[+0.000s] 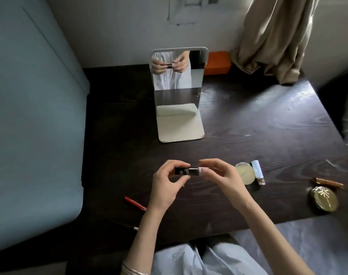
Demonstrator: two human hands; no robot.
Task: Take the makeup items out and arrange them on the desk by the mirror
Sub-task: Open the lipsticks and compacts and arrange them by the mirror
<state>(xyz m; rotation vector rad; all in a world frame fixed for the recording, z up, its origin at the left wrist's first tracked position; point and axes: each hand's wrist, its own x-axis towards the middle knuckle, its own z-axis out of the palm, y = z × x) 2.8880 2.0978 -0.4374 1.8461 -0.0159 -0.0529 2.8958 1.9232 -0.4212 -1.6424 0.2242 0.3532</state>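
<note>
Dark worktop [238,124], mirror [178,76] at the back — both hands' fingers [170,165] pinch a small tube [186,171] above it; a loosened pinch could drop it onto the compact [245,173] nearby.

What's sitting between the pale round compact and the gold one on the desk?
A small white tube beside the pale round compact; then bare dark desk up to the gold compact, head view.

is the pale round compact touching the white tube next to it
Cannot tell. In the head view the pale round compact and white tube sit edge to edge, with no plain gap or contact visible.
</note>
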